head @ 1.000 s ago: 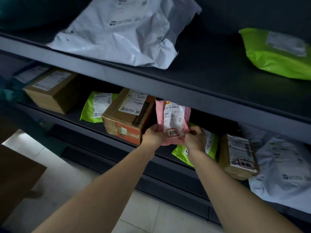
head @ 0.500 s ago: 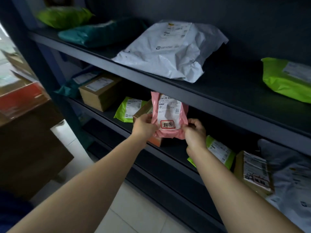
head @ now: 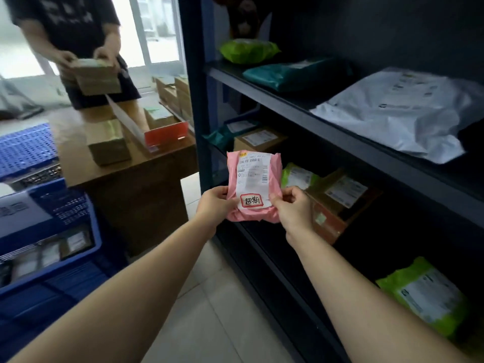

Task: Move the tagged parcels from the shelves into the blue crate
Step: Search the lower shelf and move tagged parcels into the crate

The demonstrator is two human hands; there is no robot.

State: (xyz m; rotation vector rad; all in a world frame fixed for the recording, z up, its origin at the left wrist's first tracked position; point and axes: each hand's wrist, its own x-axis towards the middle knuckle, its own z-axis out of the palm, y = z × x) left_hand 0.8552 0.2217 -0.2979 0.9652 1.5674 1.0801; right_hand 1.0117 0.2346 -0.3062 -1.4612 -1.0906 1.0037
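Both of your hands are clamped on the pink parcel (head: 253,184), one at each lower corner: your left hand (head: 215,204) pinches the lower left edge, your right hand (head: 292,208) the lower right, thumb laid over the front. You hold it upright in the air in front of the shelving (head: 340,138), clear of every shelf, at about the height of the middle shelf. Its white label (head: 252,170) faces you, and below the label sits a red-bordered tag (head: 252,200) with handwritten characters.

Blue crate (head: 86,229) stands at your lower left, well apart from the parcel — flat packets already lie inside it. Beyond it is a wooden table (head: 125,184) carrying a cardboard box (head: 108,142).

Top shelf: a green bag (head: 247,49), a teal bag (head: 290,74) and a large white mailer (head: 400,111). Middle shelf: a brown box (head: 258,140) at the left end, a green packet (head: 298,176) just behind your right hand, and a labelled carton (head: 337,197) beside it. Lower down at the right lies another green mailer (head: 424,294).

A second person (head: 78,35) stands behind the table holding a box (head: 97,77) in both hands — blurred in this view.
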